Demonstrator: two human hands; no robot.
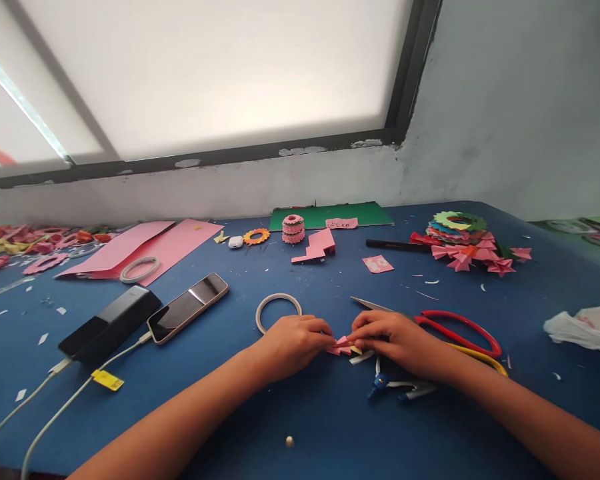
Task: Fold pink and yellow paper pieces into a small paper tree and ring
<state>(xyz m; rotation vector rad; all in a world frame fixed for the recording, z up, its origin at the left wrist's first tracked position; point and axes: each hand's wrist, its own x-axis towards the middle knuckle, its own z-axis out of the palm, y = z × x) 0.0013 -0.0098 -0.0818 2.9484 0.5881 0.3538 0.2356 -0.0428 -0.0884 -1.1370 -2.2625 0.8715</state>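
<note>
A small folded piece of pink paper (341,345) with pointed edges lies between my two hands, low over the blue table. My left hand (295,343) pinches its left end, fingertips pressed together. From the other side, my right hand (395,340) grips the right end between thumb and fingers. Scissors (460,327) with red and yellow handles lie behind and partly under my right hand, blade tip pointing left. Just beyond my left hand is a roll of tape (279,297), flat on the table. A drawing compass (379,385), blue and white, lies beneath my right wrist.
On the left are a phone (189,308) on a cable, a black power bank (111,323) and pink paper sheets (180,247). Stacked paper rings (293,229), a green board (375,213) and a black marker (395,245) lie farther back. Pink paper stars (465,257) lie at right, near a plastic bag (583,330).
</note>
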